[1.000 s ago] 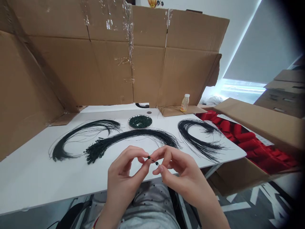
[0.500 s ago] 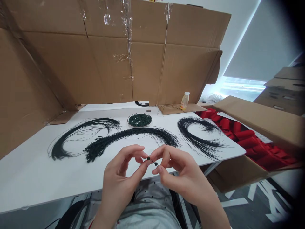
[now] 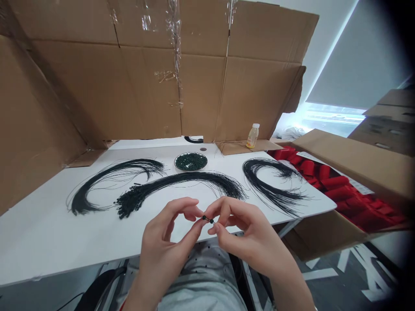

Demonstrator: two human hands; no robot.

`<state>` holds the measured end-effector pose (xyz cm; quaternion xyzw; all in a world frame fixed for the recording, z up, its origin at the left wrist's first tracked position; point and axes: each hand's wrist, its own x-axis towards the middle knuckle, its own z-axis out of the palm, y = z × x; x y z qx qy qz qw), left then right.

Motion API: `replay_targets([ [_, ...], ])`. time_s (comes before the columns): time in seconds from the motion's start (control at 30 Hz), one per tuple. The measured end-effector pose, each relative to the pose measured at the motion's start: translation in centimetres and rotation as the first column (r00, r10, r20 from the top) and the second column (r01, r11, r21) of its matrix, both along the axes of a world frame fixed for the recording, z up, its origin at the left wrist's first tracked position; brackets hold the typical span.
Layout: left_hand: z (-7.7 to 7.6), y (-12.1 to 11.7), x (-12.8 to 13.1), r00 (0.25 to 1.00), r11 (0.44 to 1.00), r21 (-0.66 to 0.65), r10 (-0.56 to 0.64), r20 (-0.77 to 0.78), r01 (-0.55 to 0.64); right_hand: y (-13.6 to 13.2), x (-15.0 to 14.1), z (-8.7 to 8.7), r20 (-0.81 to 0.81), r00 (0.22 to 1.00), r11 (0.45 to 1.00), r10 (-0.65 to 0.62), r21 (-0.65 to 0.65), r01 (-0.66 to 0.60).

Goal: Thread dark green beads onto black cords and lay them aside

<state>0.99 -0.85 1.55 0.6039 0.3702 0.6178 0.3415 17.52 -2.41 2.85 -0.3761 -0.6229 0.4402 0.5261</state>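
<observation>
Between my fingertips, above the table's front edge, is a thin dark cord with two small dark beads (image 3: 208, 220) on it. My left hand (image 3: 168, 242) pinches it at the left bead with thumb and forefinger. Just past the right bead, my right hand (image 3: 249, 235) has thumb and fingers closed on the other side. Beyond the hands, a bundle of black cords (image 3: 184, 178) arches across the table, its left end thick with dark knots or beads. A round dish (image 3: 175, 165) behind it holds many small dark green pieces (image 3: 191, 160).
More black cord bundles curve at the left (image 3: 81, 196) and right (image 3: 254, 181) of the white table (image 3: 65, 242). Cardboard panels (image 3: 139, 90) wall the back and left side. A small bottle (image 3: 252, 136) stands at the back right. An open carton (image 3: 324, 229) of red items (image 3: 340, 194) adjoins the right.
The beaded piece has turned slightly, its two beads now closer together and more level. Both hands keep their pinch almost in place. The view has shifted a little.
</observation>
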Motion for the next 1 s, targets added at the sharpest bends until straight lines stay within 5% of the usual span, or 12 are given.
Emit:
replay_targets([
  [0.37,-0.3,0.6,-0.6,0.982,0.978,-0.099,-0.181,0.049,0.185,0.1,0.2,0.2,0.013,0.999,1.0,0.03,0.004,-0.03],
  [1.0,-0.6,1.7,-1.3,0.944,0.927,-0.182,-0.317,0.088,0.328,0.2,1.0,0.3,0.122,0.99,0.997,0.066,-0.042,-0.061],
])
